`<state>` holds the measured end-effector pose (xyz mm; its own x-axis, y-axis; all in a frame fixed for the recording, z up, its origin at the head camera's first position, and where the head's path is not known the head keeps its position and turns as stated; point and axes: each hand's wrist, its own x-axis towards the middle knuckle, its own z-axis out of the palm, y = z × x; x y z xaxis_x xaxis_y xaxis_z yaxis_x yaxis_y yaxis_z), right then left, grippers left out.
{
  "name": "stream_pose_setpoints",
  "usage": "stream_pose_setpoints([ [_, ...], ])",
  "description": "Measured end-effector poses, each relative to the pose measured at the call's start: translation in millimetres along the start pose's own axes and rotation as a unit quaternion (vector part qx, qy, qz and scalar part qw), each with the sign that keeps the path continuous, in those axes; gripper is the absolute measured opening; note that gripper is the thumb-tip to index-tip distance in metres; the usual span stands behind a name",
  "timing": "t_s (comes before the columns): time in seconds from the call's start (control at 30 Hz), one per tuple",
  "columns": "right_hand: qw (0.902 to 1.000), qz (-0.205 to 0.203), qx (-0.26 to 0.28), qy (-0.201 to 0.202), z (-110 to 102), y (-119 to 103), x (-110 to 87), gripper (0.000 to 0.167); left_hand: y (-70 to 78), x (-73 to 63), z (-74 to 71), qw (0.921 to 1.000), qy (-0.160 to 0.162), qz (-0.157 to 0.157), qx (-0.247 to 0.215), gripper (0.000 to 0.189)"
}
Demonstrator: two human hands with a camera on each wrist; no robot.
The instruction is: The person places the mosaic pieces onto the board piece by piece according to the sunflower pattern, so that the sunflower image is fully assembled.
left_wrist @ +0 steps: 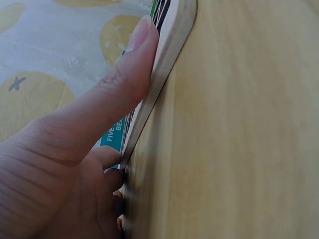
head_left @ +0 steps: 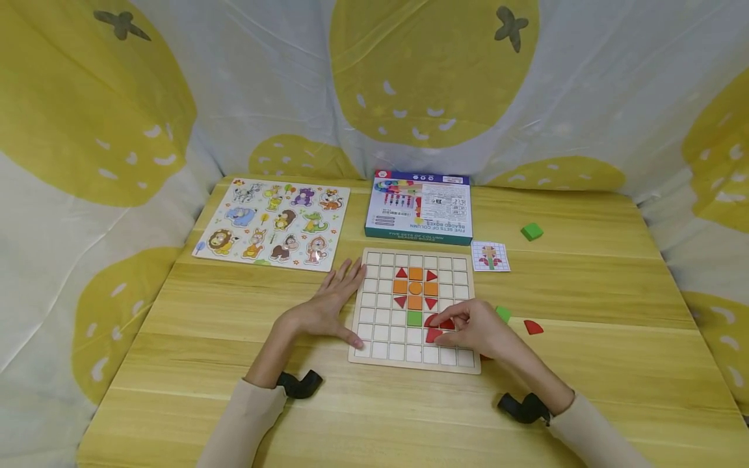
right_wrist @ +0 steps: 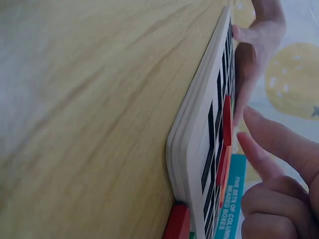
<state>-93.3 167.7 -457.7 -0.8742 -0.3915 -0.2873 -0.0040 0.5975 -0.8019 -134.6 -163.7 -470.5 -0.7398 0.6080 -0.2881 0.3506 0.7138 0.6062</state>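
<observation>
A wooden grid board (head_left: pixel 380 367) lies flat, with several orange squares, an orange circle (head_left: pixel 415 288), small red triangles (head_left: pixel 401 273) and a green square (head_left: pixel 414 318) set in its cells. My left hand (head_left: pixel 324 309) rests along the board's left edge, fingers spread and thumb (left_wrist: pixel 142 47) on the near left rim. Over the lower right cells is my right hand (head_left: pixel 476 328), its thumb and index finger around a red quarter-circle piece (head_left: pixel 433 335). In the right wrist view those fingertips stand a little apart from the red piece (right_wrist: pixel 227 122). More red pieces lie partly under this hand.
Right of the board are a small pattern card (head_left: pixel 491 256), a green block (head_left: pixel 532 231), a green piece (head_left: pixel 502 314) and a red quarter-circle (head_left: pixel 534 327). Behind stand a boxed set (head_left: pixel 418 211) and an animal puzzle board (head_left: pixel 272 224). A patterned curtain (head_left: pixel 281 78) borders the table.
</observation>
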Motion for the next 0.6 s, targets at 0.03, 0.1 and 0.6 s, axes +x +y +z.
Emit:
stream_pose_setpoints([
  [0.03, 1.0000, -0.002, 0.003, -0.003, -0.8, 1.0, 0.0, 0.019, -0.1, 0.1, 0.0, 1.0000, 0.000, 0.000, 0.001, 0.147],
  [0.1, 0.9999, -0.007, 0.008, -0.009, -2.1, 2.5, 0.1, 0.019, -0.2, 0.2, 0.2, 1.0000, 0.000, -0.001, 0.001, 0.147],
  [0.6, 0.9986, -0.019, 0.027, -0.042, -0.4, 3.5, 5.4, 0.021, 0.0, -0.4, -0.1, 1.0000, 0.000, 0.007, -0.003, 0.146],
])
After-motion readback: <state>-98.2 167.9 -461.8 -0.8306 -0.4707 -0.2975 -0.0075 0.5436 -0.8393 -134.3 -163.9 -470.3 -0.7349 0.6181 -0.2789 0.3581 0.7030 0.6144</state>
